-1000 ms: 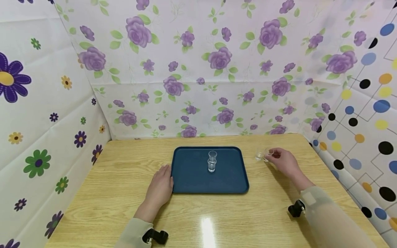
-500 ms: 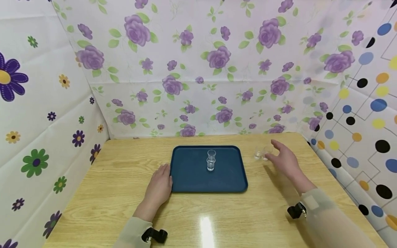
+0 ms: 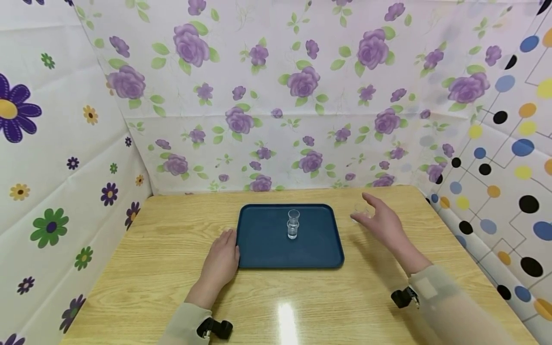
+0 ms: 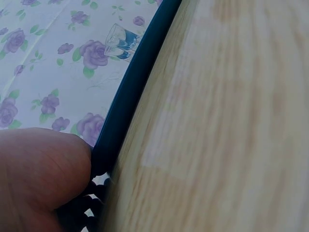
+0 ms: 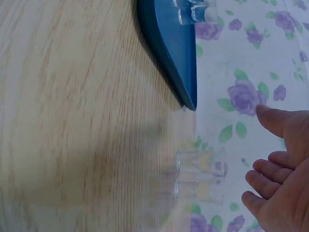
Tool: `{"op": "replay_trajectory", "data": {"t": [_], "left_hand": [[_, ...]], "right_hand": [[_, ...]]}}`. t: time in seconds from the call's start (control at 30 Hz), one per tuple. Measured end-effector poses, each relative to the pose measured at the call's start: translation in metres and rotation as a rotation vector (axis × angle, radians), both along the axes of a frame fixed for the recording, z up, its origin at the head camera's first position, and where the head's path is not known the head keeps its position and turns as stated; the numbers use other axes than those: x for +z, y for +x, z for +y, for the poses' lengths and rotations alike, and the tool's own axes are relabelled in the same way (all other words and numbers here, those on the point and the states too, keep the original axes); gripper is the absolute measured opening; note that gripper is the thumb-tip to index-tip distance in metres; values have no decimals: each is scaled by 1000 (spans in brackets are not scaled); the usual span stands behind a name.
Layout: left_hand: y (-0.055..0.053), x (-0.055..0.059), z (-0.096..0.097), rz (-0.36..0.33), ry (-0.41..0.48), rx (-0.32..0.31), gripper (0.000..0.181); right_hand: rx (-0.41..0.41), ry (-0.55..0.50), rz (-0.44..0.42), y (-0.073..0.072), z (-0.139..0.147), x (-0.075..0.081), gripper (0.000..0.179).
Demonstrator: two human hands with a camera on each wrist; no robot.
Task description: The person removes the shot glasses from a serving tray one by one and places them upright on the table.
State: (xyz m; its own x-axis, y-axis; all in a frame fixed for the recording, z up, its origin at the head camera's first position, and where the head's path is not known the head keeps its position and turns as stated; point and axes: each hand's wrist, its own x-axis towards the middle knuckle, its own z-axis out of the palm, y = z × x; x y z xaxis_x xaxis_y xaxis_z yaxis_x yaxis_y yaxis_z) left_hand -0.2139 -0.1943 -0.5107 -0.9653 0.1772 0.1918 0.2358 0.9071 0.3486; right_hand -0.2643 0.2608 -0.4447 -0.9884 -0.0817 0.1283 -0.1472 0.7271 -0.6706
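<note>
My left hand [image 3: 221, 258] lies along the left rim of a dark blue tray [image 3: 258, 254], its fingers touching that edge. On the tray stand two small clear shot glasses [image 3: 293, 231], overlapping each other in the head view. To the right of the tray my right hand [image 3: 381, 223] hovers with thumb and fingers spread apart and nothing gripped. Close by it, two more clear shot glasses [image 5: 200, 162] stand side by side on the table. The hand partly covers them in the head view.
A light wood table [image 3: 172, 230] carries everything. Floral cloth [image 3: 267, 96] hangs behind its back edge, with patterned cloth at the left and right sides. Wood surface extends in front of the tray and to both sides.
My right hand has let go of a shot glass beside the tray and spread its fingers, then shifted slightly left toward the pair. The left hand keeps its place.
</note>
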Motion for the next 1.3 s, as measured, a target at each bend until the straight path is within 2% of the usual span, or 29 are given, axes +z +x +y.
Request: {"op": "replay_trajectory", "data": {"t": [0.13, 0.43, 0.73, 1.1, 1.3], "left_hand": [[0, 0, 0, 7, -6, -5, 50], [-1, 0, 0, 8, -14, -5, 50], [-2, 0, -1, 19, -16, 0, 50], [-2, -2, 0, 7, -14, 6, 51], [-1, -2, 1, 13, -18, 2, 50]], "right_hand": [[1, 11, 8, 1, -10, -1, 95], [14, 14, 29, 4, -32, -4, 82], [59, -5, 50, 2, -61, -8, 85], [94, 34, 82, 4, -93, -16, 81], [117, 16, 64, 6, -108, -20, 84]]}}
